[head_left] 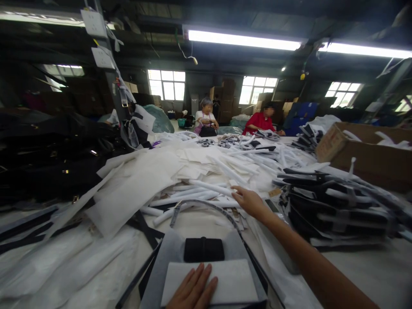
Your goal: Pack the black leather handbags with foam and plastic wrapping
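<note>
My left hand (193,288) lies flat, fingers extended, on a folded white sheet (234,279). The sheet rests on a bag wrapped in grey-white tissue (161,262), with a black flap or small black pouch (204,249) showing above it. The bag's handle (209,205) arches upward, covered in wrapping. My right hand (249,201) stretches forward beyond the handle, its thumb and fingers pinched together by the end of a white tube (212,187) and a small pale piece. What sits between those fingertips is too small to make out.
White paper sheets (138,184) and white tubes spread across the table. Black bags pile up at left (48,159); wrapped black bags (334,210) stack at right, before a cardboard box (363,156). Two people (206,118) sit at the far side. Clear plastic (74,266) lies front left.
</note>
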`<state>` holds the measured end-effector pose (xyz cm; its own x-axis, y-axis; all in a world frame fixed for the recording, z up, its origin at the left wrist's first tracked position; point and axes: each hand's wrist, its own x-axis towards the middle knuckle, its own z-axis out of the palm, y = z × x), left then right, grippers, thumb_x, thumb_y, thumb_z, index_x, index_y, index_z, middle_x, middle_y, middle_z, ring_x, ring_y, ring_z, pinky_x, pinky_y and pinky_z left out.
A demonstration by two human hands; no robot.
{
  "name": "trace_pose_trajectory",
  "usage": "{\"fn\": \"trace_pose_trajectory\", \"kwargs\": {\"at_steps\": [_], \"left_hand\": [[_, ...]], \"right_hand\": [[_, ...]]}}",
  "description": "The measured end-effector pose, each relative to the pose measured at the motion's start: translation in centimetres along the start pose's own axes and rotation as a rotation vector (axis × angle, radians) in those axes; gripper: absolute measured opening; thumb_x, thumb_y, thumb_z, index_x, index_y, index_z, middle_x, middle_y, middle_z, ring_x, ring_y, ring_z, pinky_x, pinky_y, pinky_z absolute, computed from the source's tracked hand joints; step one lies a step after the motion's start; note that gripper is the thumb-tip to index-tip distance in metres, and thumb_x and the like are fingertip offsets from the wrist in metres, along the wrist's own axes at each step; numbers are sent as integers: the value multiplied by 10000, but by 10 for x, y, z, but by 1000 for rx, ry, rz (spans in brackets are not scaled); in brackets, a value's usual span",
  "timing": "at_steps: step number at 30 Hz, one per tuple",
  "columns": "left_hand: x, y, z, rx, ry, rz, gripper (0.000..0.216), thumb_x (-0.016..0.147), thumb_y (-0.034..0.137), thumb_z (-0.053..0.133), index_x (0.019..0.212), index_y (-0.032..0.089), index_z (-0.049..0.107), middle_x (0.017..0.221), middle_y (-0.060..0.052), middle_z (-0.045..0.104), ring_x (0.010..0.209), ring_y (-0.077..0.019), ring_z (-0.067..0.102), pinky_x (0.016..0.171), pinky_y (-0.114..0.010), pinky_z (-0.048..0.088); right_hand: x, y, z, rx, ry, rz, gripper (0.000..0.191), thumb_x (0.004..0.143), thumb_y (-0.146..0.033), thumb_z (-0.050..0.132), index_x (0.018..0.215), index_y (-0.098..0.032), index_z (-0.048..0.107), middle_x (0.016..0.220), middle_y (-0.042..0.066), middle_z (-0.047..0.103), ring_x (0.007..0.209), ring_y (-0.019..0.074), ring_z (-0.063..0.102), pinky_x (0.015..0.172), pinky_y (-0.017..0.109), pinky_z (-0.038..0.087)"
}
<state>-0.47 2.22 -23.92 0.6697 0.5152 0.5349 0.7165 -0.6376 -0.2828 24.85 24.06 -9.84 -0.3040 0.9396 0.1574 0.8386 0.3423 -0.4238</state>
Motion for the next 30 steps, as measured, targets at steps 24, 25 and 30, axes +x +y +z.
{"fn": "trace_pose_trajectory", "kwargs": {"at_steps": [24, 25, 30], "left_hand": [[66, -54, -70, -668, -719, -13, 882, 649, -55, 499, 1480, 200, 348, 1525, -102, 397, 1338, -250, 476, 1078, -389, 425], [72, -59, -72, -678, -733, 4, 863, 660, -43, 510, 1472, 209, 363, 1518, -83, 412, 1325, -232, 493, 1079, -362, 422], [86, -69, -78, -688, -785, 37, 794, 720, 8, 578, 1459, 228, 388, 1495, -55, 444, 1282, -203, 540, 1075, -318, 419]], "right_hand": [[-293, -8, 23, -89, 113, -449, 291, 906, -310, 631, 1197, -315, 645, 1042, 33, 723, 953, 236, 673, 842, 372, 577], [-289, -14, 35, -90, 168, -437, 281, 919, -295, 612, 1197, -298, 647, 1042, 39, 722, 944, 240, 668, 835, 385, 569], [-269, -40, 84, -131, 411, -365, 258, 936, -243, 575, 1175, -250, 671, 1049, 66, 710, 935, 260, 640, 836, 427, 507]]}}
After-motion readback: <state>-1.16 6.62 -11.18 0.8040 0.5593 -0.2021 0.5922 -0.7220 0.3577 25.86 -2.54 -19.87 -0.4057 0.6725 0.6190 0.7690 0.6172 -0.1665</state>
